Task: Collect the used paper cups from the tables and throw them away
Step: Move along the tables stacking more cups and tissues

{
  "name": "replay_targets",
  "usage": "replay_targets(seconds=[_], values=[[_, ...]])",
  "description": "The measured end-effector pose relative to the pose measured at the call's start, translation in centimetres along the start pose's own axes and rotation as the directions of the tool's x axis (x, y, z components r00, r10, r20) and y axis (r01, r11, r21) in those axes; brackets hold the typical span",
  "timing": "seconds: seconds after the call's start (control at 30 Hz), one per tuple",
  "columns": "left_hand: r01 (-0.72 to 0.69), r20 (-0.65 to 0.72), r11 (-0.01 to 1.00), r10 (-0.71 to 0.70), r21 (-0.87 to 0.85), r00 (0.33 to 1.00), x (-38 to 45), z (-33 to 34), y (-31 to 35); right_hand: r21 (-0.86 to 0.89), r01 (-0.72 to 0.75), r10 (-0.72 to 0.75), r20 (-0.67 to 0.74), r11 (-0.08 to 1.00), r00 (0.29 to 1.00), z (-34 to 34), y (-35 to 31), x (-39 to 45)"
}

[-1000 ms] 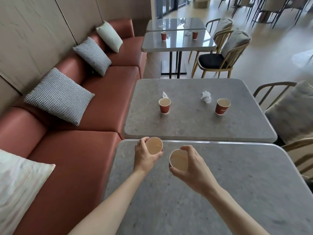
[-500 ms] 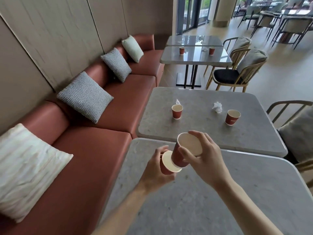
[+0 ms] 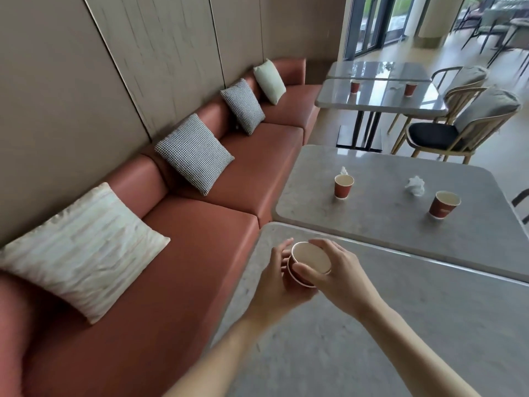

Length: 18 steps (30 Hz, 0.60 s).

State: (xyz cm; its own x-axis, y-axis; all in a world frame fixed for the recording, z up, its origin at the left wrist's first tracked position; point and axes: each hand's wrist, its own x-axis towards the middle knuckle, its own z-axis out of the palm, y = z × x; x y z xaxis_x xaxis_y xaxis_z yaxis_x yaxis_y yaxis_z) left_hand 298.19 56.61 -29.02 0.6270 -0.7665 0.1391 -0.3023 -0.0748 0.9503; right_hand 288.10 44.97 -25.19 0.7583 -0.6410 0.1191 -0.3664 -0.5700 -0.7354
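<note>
Two red paper cups [image 3: 310,260] sit nested one inside the other above the near grey table [image 3: 400,325]. My left hand [image 3: 279,282] grips the outer cup from below and the left. My right hand [image 3: 340,270] holds the inner cup by its rim and side. On the middle table [image 3: 372,222] stand two more red cups, one at the left [image 3: 343,186] and one at the right [image 3: 443,204]. Two further red cups, one left [image 3: 355,86] and one right [image 3: 410,88], stand on the far glossy table [image 3: 380,103].
Crumpled tissues lie by the left cup [image 3: 343,169] and mid-table [image 3: 415,186]. A red bench sofa [image 3: 200,239] with several cushions runs along the left wall. Wooden chairs [image 3: 452,130] stand right of the tables.
My right hand has pushed its cup down into the cup in my left hand, so the two are nested. The view has swung left toward the sofa.
</note>
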Motion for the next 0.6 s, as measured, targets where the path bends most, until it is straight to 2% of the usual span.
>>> replay_targets(seconds=[0.1,0.3,0.4,0.6], values=[[0.001,0.005,0.999,-0.001,-0.038,1.0,-0.1,-2.8,0.0,-0.003,-0.004,0.005,0.053,1.0,0.999,1.5,-2.1,-0.1],[-0.02,0.02,0.998,0.022,-0.067,1.0,-2.3,-10.2,-0.9,-0.015,0.082,-0.079,0.129,0.997,0.989,5.2,-8.0,-1.3],[-0.031,0.033,0.994,0.034,-0.104,0.999,-4.0,-15.4,-1.9,-0.011,0.095,-0.094,0.106,0.995,0.99,8.9,-11.7,-2.3],[-0.139,-0.022,0.989,0.138,-0.051,0.99,-7.8,-25.6,-3.7,-0.027,0.045,-0.045,0.0,0.999,0.999,17.1,-20.0,-4.7]])
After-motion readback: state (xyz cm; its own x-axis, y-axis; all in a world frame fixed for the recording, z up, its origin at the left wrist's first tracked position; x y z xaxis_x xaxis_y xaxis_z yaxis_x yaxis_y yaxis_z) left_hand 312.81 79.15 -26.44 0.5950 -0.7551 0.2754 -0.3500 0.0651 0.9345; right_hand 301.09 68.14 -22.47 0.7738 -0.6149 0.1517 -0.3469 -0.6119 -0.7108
